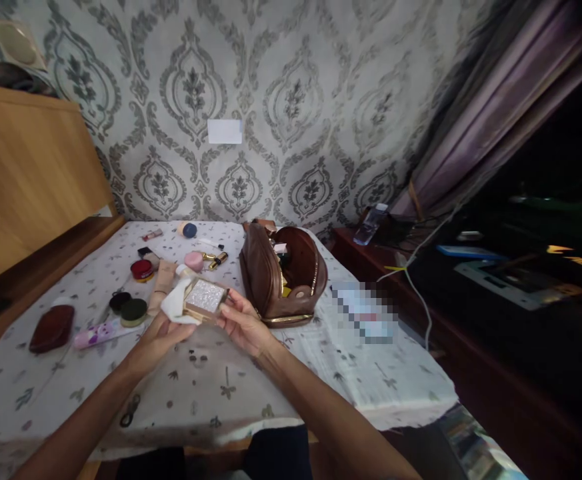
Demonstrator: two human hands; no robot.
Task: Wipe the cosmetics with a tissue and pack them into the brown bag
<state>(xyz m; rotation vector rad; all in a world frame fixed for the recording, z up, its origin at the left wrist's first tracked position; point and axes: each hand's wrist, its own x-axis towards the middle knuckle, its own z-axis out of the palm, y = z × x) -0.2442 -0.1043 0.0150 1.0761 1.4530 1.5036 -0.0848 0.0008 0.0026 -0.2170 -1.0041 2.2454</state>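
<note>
Above the front middle of the table, my right hand [243, 325] grips the right edge of a square compact [205, 296] with a glittery silver lid and gold-coloured sides. My left hand [163, 340] is closed on a white cloth or tissue [175, 303], pressed against the compact's left side. Just right of my hands stands a brown leather bag [261, 277], unzipped, with a few small items showing inside. Behind the compact lie a pink round item [194, 261], gold-and-black lipstick tubes [218, 261] and a beige tube [163, 280].
On the left lie a dark red-brown bottle [52, 329], a purple-and-white tube [103, 333], dark round jars [133, 312] and a red jar [142, 270]. A pixelated flat item [365, 312] is right of the bag. A clear bottle [371, 225] stands beyond.
</note>
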